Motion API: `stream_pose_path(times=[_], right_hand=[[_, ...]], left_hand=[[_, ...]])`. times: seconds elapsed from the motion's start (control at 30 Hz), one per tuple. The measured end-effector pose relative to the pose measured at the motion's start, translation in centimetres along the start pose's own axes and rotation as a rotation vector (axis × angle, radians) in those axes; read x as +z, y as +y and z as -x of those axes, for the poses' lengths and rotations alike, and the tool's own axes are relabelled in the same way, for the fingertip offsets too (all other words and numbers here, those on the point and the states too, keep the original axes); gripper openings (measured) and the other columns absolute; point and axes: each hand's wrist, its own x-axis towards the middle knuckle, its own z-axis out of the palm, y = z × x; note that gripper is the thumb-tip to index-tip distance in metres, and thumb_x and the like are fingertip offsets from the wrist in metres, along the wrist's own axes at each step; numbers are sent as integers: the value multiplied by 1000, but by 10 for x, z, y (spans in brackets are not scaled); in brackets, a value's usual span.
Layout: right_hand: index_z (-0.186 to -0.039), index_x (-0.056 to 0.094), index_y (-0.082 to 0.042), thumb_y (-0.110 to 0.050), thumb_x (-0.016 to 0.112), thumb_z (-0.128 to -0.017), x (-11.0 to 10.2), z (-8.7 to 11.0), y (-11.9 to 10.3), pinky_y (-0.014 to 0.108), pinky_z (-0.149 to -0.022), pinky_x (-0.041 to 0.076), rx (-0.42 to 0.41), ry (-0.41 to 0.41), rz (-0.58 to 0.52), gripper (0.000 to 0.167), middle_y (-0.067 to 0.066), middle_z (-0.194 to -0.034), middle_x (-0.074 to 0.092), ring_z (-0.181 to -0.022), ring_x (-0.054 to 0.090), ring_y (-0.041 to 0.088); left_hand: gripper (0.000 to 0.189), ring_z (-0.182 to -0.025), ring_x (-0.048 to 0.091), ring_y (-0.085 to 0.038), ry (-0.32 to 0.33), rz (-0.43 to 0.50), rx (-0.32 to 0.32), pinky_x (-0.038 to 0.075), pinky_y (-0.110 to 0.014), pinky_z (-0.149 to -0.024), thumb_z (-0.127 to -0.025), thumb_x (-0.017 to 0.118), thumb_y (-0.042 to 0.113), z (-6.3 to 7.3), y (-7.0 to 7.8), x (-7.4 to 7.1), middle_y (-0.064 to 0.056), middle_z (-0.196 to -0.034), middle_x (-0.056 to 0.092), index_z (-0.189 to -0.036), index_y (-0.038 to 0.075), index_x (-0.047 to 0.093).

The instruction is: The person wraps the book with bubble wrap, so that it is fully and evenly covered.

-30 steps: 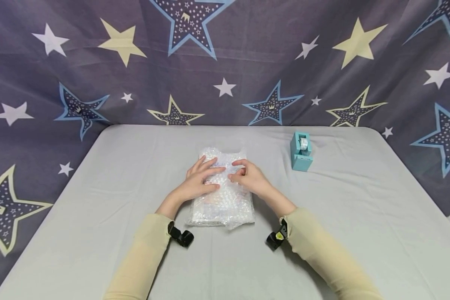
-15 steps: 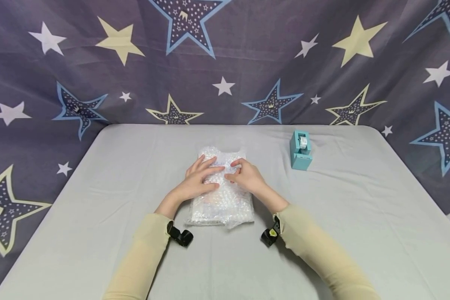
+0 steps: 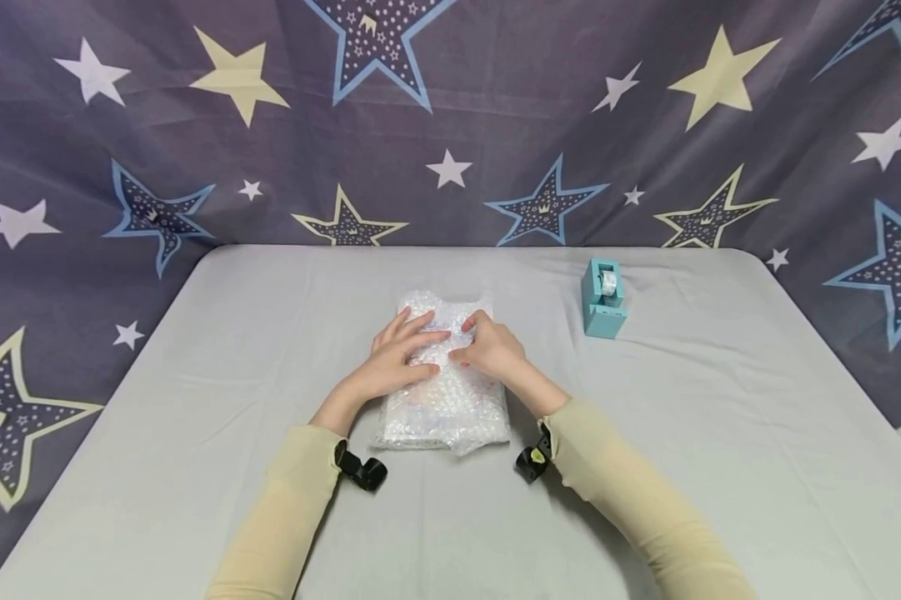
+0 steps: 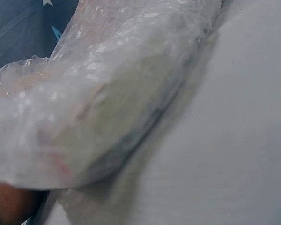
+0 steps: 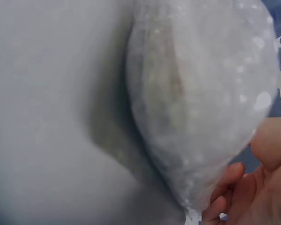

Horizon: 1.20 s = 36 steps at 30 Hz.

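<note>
A flat package in clear bubble wrap (image 3: 446, 404) lies mid-table, with faint coloured print showing through. Spread fingers of the left hand (image 3: 390, 360) rest on its upper left part. On the upper right of the wrap is the right hand (image 3: 495, 346), its fingers bent, thumb and index fingertips apart at the surface. I cannot tell whether those fingers pinch the wrap. Close up in the left wrist view is one side of the bubble wrap (image 4: 117, 89). In the right wrist view, bent fingers of the right hand (image 5: 257, 183) are beside the bulging wrap (image 5: 201, 84).
A teal tape dispenser (image 3: 603, 317) with a roll of clear tape (image 3: 608, 283) stands at the back right of the table. Light grey cloth (image 3: 720, 433) covers the tabletop. Behind it hangs a dark curtain (image 3: 488, 100) printed with stars.
The right forearm and wrist have shifted left, and the right hand has turned slightly over the wrap. The left hand stays where it was. The package has not visibly moved.
</note>
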Motion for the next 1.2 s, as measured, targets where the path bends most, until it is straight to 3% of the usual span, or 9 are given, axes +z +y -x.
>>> stream_pose_path(times=[0.3,0.63,0.87,1.2], right_hand=[[-117,49,-13,-33,69,-78,2,3,2,30,-61,41,-21,24,24,48,3,-83,59,-73,55,20],[-120,44,-10,-27,66,-83,4,6,12,24,-55,38,-110,-1,-50,46,3,-78,54,-62,50,16],[-123,39,-4,-8,62,-82,2,6,19,22,-50,36,-190,-90,-250,47,1,-67,47,-54,42,11],[-127,32,2,8,57,-74,-1,8,30,22,-53,34,-252,-184,-472,59,1,-67,43,-55,39,11]], left_hand=[[52,-140,-4,-29,-2,-4,-9,-3,-58,-107,-83,60,34,2,1,-1,-4,-151,21,-132,23,49],[52,-140,-4,-30,-6,-16,-12,-2,-59,-106,-83,61,35,2,2,-1,-4,-151,21,-132,22,49],[51,-140,-4,-28,-4,-12,-21,-2,-57,-107,-83,60,35,2,1,-1,-2,-151,21,-131,23,49],[50,-140,-3,-29,-4,1,-1,-2,-57,-107,-84,62,32,2,4,1,-4,-150,22,-131,21,50]])
